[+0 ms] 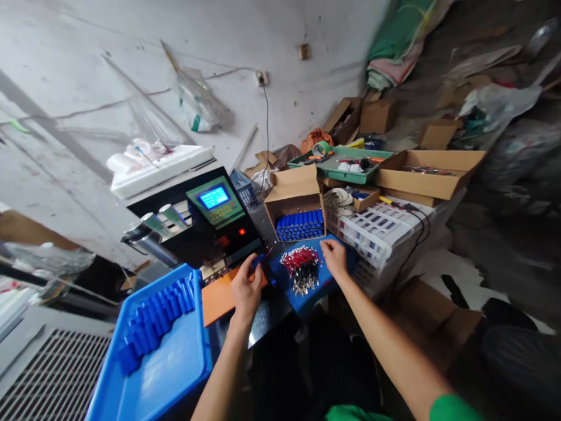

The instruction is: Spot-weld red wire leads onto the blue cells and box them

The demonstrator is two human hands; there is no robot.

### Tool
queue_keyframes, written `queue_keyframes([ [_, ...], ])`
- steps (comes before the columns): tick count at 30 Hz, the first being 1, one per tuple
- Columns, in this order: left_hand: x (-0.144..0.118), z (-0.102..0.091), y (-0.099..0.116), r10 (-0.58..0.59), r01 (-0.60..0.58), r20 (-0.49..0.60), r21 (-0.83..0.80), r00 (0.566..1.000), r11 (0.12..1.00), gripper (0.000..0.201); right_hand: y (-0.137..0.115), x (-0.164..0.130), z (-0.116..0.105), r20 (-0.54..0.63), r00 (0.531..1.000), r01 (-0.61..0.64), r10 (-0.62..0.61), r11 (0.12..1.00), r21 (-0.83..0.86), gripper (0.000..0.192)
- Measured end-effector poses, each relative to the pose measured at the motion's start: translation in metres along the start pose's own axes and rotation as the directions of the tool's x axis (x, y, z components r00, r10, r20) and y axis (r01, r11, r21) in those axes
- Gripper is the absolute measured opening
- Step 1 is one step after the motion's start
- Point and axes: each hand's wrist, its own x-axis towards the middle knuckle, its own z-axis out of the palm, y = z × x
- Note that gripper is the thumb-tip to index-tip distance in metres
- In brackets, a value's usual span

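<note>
Blue cells fill much of the middle of the frame: a cardboard box (294, 206) at centre holds a stack of blue cylindrical cells (300, 225), and a blue tray (175, 368) at lower left carries a row of the same blue cylinders (153, 318). The left hand (246, 287) sits just left of centre, fingers curled round a small blue cell (258, 261) at its tips, its grip closed on that piece right at the front of a black machine (205, 231) with a lit blue screen (214, 197). An orange pad (217, 297) lies under the left wrist. The right hand (335, 258) rests just right of centre on a blue mat (316, 287), fingers bent down beside a heap of red-and-black wired parts (301, 266); whether that grip has hold of anything I cannot tell. White slotted racks (382, 229) stand to the right of the mat on the bench, a green tray (339, 165) of small tools lies behind them in the upper right, and an open flat carton (427, 173) sits further right
</note>
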Motion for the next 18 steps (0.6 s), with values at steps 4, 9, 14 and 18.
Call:
queue_keyframes([
  [4,0.059,0.055,0.008,0.220,-0.222,0.041,0.077,0.975,0.972,0.039,0.016,-0.002,-0.009,-0.006,0.996,0.084,-0.085,0.995,-0.045,0.040],
  [9,0.123,0.106,-0.005,0.362,-0.399,0.197,0.203,0.911,0.894,0.039,0.017,-0.005,-0.003,0.057,0.985,0.167,-0.162,0.983,-0.080,0.034],
  [14,0.141,0.117,-0.010,0.192,-0.439,0.443,0.567,0.876,0.696,0.054,0.023,0.000,-0.001,0.056,0.974,0.222,-0.218,0.971,-0.086,0.032],
  [18,0.136,0.117,-0.001,0.026,-0.470,0.532,0.723,0.847,0.506,0.063,0.030,0.001,0.000,0.054,0.963,0.269,-0.264,0.957,-0.111,0.033],
])
